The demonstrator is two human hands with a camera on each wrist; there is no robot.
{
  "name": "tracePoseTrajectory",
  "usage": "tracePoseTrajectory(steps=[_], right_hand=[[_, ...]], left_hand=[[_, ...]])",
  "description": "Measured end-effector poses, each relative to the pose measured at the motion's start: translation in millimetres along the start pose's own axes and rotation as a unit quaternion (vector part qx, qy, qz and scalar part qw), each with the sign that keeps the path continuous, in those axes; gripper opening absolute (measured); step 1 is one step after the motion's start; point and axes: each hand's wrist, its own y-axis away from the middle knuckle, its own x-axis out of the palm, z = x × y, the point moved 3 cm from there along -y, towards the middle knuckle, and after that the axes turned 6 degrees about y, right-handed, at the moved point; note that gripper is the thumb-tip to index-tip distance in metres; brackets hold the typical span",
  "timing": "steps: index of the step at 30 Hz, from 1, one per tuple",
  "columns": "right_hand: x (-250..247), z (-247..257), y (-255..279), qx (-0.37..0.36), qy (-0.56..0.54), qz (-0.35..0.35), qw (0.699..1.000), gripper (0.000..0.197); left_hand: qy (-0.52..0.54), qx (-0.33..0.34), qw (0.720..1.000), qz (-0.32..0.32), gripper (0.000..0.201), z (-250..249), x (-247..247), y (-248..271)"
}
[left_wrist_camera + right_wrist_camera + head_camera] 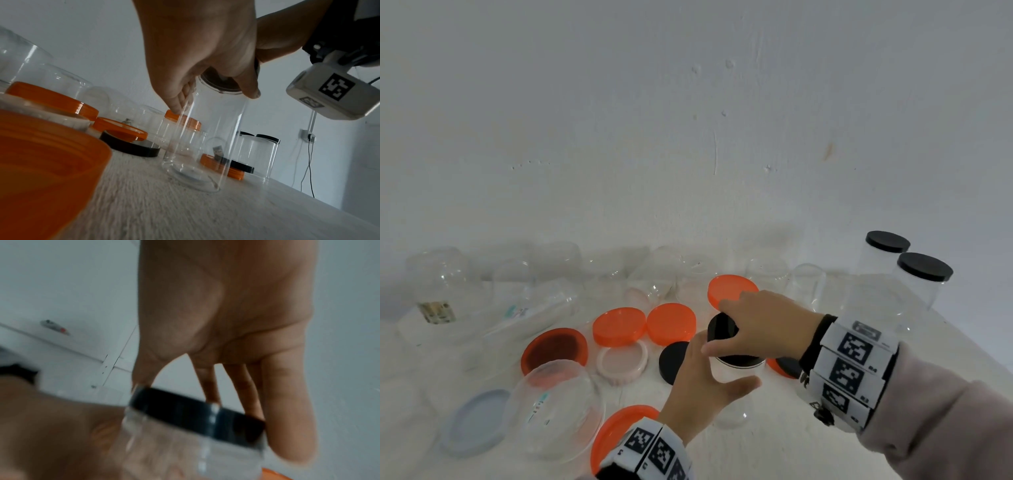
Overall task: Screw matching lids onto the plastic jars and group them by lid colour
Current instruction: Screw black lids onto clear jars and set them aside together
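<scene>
Holding: my left hand (697,383) wraps around the side of a clear jar (202,141) and grips it. The jar stands upright on the tabletop (226,216).
Lid: my right hand (760,323) comes down from above, and its fingers and thumb pinch the rim of the black lid (197,415) on top of the jar.
Close by: a loose black lid (674,361) lies just left of the jar, and orange lids (619,325) lie behind it. One big orange lid (616,433) sits under my left wrist.
Done group: two clear jars with black lids (924,266) stand together at the far right by the wall.
Still open: more clear jars (438,277) stand in a row along the wall.
</scene>
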Motion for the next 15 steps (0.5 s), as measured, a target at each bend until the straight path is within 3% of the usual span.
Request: tracePoseTrajectory(steps=[3,6,9,12,15], right_hand=[[2,0,3,0.016,0.000,-0.008,1.000,0.072],[-1,-10,6,-0.003,-0.089,0.073,0.993,0.068],[-5,-15,10,-0.056,-0.117,0.129,0.983,0.076],[-6,-14,10,-0.066,-0.108,0.109,0.986,0.073],[-3,-11,7,-0.025,-0.057,0.062,0.996,0.068]], left_hand=[[0.005,-0.004,1.000,-0.003,0.079,0,0,1],[0.005,-0.001,1.000,0.006,0.084,-1,0,1],[0.011,-0.002,1.000,-0.002,0.085,-2,0,1],[0.014,-0.003,1.000,-0.003,0.085,-2,0,2],[0.011,-0.002,1.000,0.002,0.082,-2,0,2]])
